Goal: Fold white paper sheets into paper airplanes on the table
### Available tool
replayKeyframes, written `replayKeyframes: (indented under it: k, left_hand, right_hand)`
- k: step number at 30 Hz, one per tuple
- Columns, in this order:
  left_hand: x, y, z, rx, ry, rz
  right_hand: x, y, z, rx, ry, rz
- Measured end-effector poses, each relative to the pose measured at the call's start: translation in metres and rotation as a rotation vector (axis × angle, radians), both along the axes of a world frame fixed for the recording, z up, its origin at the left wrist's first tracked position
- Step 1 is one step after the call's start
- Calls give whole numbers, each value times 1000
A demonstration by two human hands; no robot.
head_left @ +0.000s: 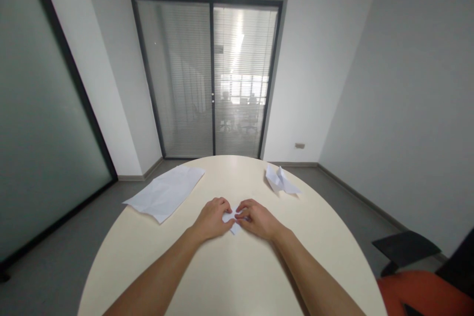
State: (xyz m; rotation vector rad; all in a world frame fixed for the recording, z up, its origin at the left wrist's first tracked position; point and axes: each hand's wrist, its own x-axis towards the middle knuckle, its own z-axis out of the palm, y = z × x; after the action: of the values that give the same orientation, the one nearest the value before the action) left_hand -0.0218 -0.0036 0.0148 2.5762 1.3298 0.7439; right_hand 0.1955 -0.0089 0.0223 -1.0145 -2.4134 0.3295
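Between my two hands, near the middle of the table, lies a small folded piece of white paper (pixel 228 216), partly covered by my fingers. From the left, my left hand (pixel 215 218) curls its fingers and thumb around the paper's edge. My right hand (pixel 257 218) pinches at the opposite side, fingertips close to the left ones. A lower corner of the folded paper points toward me below the fingers. Its exact folds are too small to make out.
On the round cream table (pixel 237 276), a large creased white sheet (pixel 168 190) lies at the left, over the edge. A folded paper shape (pixel 280 181) stands at the right. An orange chair (pixel 422 291) with a black armrest is at lower right; a glass door (pixel 213 79) is behind.
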Motion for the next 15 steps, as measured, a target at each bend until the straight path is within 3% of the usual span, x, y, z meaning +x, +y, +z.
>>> replayKeyframes:
  k: [7, 15]
  left_hand:
    - [-4, 0, -3, -25, -6, -68]
    - [-8, 3, -8, 6, -21, -124]
  right_hand:
    - [-4, -6, 7, 50, -28, 10]
    - [-1, 3, -3, 113, -52, 42]
